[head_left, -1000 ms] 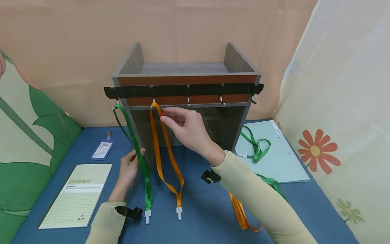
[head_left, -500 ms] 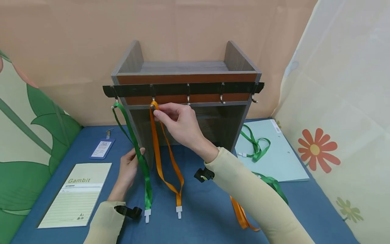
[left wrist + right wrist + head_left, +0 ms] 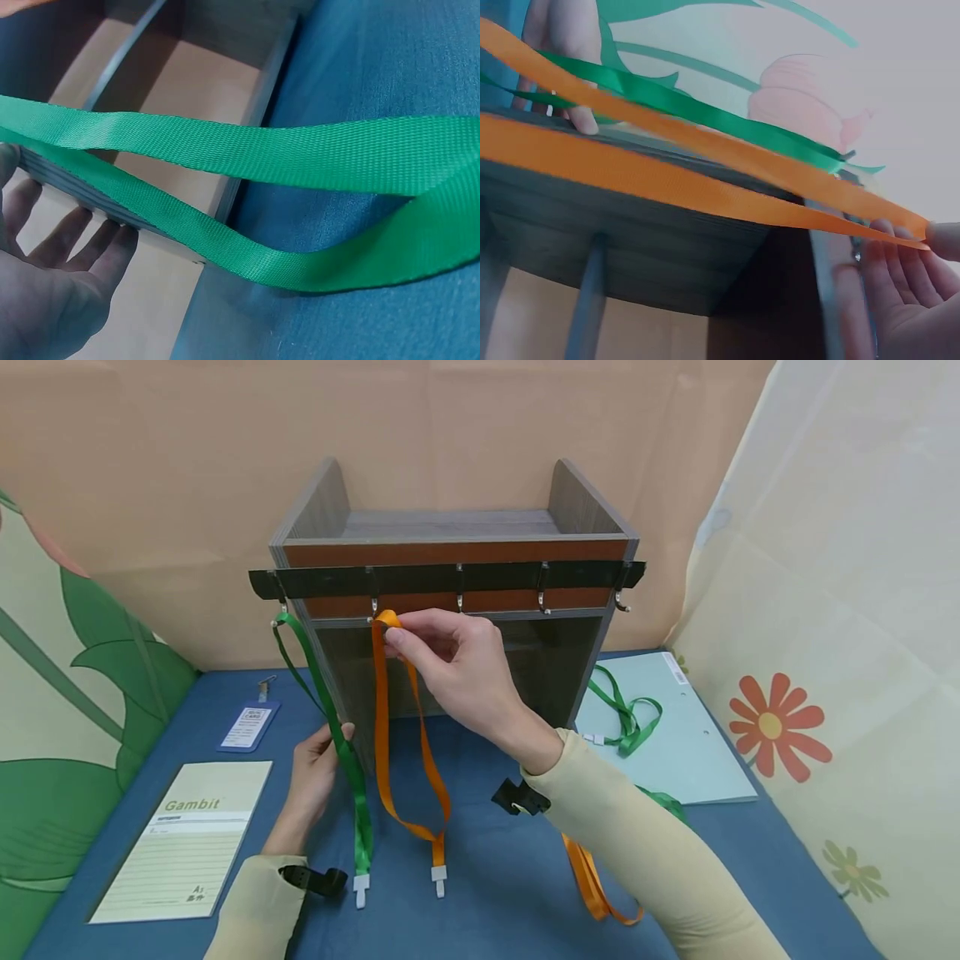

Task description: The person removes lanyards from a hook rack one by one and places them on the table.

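**A:** Lanyards first: the green woven ribbon lanyard (image 3: 330,710) is hanging from the leftmost hook at about nine o'clock of the grey-and-brown wooden shelf unit (image 3: 450,610), with its white plastic clip trailing onto the blue cloth-covered table (image 3: 487,893). The left hand (image 3: 311,781) is touching the strap partway down, thumb against it; the left wrist view is showing the fingers (image 3: 67,247) lying fairly straight beside the ribbon, not curled round it.

**B:** And moving rightward?

**A:** The orange woven ribbon lanyard (image 3: 386,727) is hanging off the second hook of the black metal hook rail (image 3: 450,580). The right hand (image 3: 450,664) is pinching the top of its loop right at that hook, between thumb and fingertips.

**B:** How is it likely handling?

**A:** I'm judging it as very light, limp and slightly slick, so it is probably folding and twisting wherever it isn't held. Taking it at the top of the loop, close to the hook, looks the surest place; the clip end is swinging free otherwise.

**B:** Anything at three o'clock?

**A:** Another green lanyard (image 3: 626,718) is lying on a pale blue folder (image 3: 697,760).
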Tool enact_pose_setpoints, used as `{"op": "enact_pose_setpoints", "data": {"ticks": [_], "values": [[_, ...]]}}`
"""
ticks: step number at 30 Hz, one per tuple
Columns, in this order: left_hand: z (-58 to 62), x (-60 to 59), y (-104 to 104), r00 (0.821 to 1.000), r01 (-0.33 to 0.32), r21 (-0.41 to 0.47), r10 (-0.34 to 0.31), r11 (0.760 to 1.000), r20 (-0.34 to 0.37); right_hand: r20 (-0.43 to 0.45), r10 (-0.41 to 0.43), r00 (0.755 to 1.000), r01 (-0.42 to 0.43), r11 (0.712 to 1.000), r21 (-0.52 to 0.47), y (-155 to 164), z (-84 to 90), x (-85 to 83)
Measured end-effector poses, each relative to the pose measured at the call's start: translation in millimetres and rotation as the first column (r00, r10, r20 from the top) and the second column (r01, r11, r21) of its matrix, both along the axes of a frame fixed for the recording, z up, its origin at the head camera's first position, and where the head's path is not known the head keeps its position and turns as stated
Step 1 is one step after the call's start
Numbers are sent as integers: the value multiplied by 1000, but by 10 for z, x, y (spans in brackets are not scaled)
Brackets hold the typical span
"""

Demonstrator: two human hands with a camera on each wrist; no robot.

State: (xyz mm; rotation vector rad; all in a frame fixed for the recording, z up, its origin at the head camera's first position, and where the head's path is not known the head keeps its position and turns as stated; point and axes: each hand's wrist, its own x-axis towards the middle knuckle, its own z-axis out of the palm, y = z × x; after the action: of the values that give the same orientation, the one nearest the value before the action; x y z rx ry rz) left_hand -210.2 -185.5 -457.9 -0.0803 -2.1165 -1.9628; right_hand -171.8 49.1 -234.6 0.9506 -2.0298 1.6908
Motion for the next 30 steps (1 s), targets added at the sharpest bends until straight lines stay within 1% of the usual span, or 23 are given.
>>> {"op": "enact_pose_setpoints", "data": {"ticks": [3, 5, 7, 10, 14, 19, 26, 30], "values": [[2, 1, -5, 1000, 0, 10, 0, 1000, -2, -39, 16, 999, -16, 1000, -5, 52, -10, -41], [2, 2, -7, 1000, -4, 13, 4, 1000, -2, -72, 30, 997, -31, 999, -12, 95, 24, -32], [3, 2, -8, 1000, -8, 15, 8, 1000, -2, -106, 36, 994, -38, 999, -20, 143, 78, -5], [0, 0, -8, 1000, -8, 10, 8, 1000, -2, -146, 67, 987, -76, 995, -57, 215, 166, 34], [2, -2, 0, 1000, 2, 15, -2, 1000, -2, -160, 89, 983, -108, 988, -114, 301, 281, 73], [12, 0, -2, 1000, 14, 15, -14, 1000, -6, -170, 59, 984, -85, 986, -146, 386, 376, 82], [12, 1, 1, 1000, 3, 15, -3, 1000, -10, -207, 12, 978, -44, 987, -152, 508, 488, 34], [4, 1, 2, 1000, -4, 32, 4, 999, -6, -175, -2, 985, -24, 989, -148, 599, 504, 10]]}}
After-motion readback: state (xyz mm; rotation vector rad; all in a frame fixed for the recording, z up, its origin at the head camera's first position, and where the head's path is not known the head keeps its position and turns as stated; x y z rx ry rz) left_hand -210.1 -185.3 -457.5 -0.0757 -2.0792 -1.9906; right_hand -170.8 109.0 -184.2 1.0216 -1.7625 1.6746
